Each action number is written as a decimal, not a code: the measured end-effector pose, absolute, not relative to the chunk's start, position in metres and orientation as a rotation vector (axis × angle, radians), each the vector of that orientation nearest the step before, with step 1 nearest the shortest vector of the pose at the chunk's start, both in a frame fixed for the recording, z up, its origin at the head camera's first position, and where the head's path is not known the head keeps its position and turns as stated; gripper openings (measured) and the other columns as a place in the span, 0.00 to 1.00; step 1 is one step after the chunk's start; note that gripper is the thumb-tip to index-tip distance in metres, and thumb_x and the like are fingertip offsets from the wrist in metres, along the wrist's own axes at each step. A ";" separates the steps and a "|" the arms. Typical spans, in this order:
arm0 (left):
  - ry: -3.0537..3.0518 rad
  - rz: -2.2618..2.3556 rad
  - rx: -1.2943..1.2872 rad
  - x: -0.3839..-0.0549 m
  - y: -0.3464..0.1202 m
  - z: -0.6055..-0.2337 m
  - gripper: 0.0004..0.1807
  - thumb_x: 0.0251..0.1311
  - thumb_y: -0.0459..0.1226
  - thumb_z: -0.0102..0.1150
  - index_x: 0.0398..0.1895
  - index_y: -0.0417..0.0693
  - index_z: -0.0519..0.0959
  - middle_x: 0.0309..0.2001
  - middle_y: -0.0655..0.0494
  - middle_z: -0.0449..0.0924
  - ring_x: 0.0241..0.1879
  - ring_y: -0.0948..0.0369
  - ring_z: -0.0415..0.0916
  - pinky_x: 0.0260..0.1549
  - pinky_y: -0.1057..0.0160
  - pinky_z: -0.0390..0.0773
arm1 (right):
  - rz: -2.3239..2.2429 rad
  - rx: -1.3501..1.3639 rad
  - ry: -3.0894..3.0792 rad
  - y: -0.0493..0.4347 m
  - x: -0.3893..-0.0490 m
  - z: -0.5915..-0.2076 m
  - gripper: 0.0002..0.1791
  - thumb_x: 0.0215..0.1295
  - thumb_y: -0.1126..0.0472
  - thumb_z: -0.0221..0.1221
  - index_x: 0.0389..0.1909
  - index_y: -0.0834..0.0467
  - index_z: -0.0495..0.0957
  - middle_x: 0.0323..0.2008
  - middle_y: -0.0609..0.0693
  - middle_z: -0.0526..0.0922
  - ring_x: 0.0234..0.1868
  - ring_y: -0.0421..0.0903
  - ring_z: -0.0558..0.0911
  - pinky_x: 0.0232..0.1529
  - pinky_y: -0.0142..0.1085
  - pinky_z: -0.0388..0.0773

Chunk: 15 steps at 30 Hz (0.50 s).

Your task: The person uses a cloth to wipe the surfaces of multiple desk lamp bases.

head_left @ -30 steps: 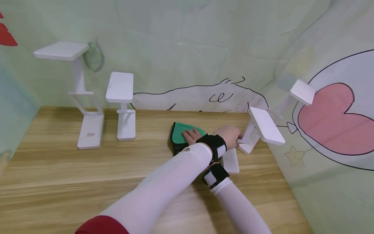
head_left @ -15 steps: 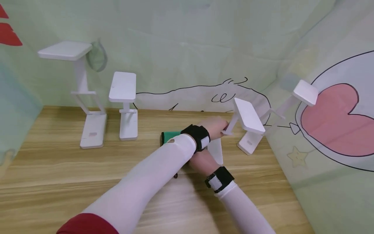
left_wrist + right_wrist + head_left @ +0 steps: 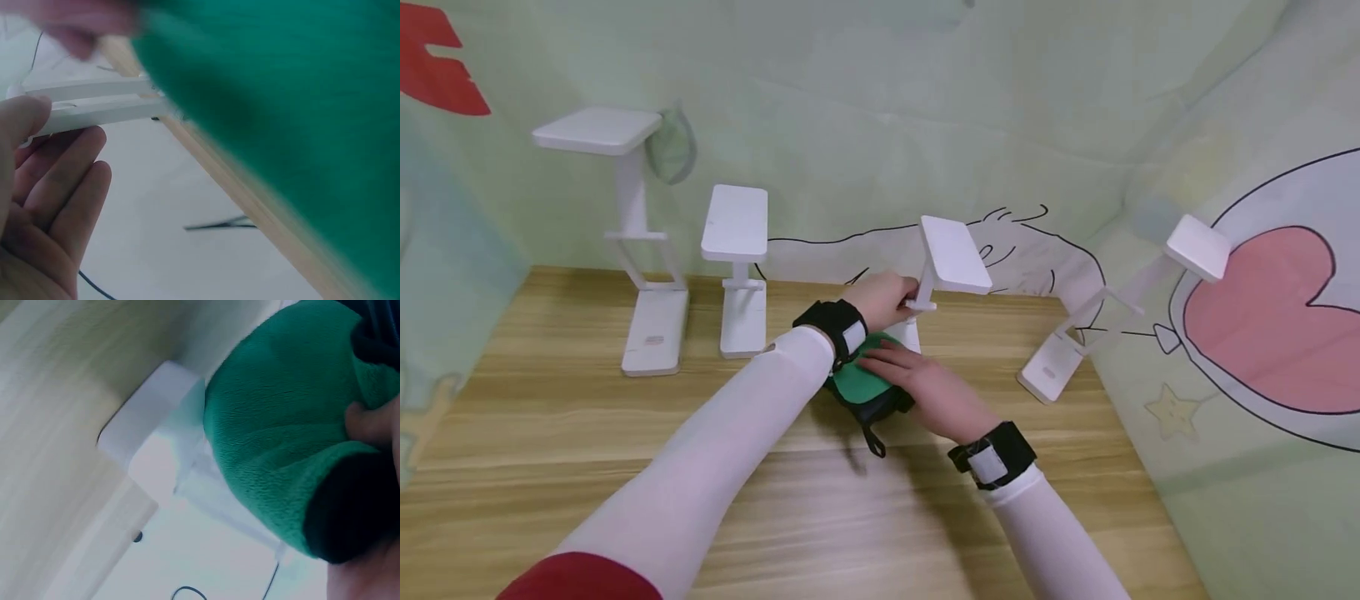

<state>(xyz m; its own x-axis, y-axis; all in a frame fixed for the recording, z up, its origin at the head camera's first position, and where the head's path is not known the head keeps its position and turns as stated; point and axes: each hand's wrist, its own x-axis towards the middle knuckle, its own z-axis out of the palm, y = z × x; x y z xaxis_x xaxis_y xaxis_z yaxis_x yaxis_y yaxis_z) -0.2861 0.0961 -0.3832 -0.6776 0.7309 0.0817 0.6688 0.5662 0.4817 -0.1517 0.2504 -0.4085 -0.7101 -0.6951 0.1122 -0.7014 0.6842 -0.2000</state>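
My left hand grips the hinged arm of a white folding desk lamp near the table's back middle. In the left wrist view, its thumb and fingers curl about the lamp's two slim struts. My right hand holds a green plush cloth with black trim and a black loop, fingers laid over its top. The right wrist view shows the cloth bunched up against the lamp's white base, with the thumb pressing into a fold. Cloth and hands hide much of the base in the head view.
Two more white lamps, a taller one and a shorter one, stand at the back left of the wooden table. Another lamp stands at the back right. A printed curtain hangs behind the table.
My left hand has moved leftward with the lamp, away from the back right lamp. My right hand and the cloth, earlier partly hidden under the left arm, now show in front of the lamp.
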 end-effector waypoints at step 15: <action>2.719 0.858 1.165 -0.296 0.031 -0.400 0.10 0.78 0.35 0.59 0.55 0.40 0.77 0.47 0.45 0.87 0.39 0.56 0.82 0.43 0.57 0.81 | 0.074 0.999 -2.813 0.238 -0.152 -0.429 0.49 0.54 0.88 0.63 0.77 0.53 0.73 0.76 0.54 0.72 0.78 0.55 0.68 0.52 0.47 0.85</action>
<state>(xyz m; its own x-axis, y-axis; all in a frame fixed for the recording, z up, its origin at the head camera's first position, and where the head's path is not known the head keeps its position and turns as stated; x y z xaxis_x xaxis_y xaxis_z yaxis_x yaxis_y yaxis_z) -0.2956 0.0312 -0.3999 -0.7124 0.6842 0.1562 0.6499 0.5592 0.5147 -0.1523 0.2383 -0.4286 -0.7652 -0.6230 0.1625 -0.6306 0.7761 0.0055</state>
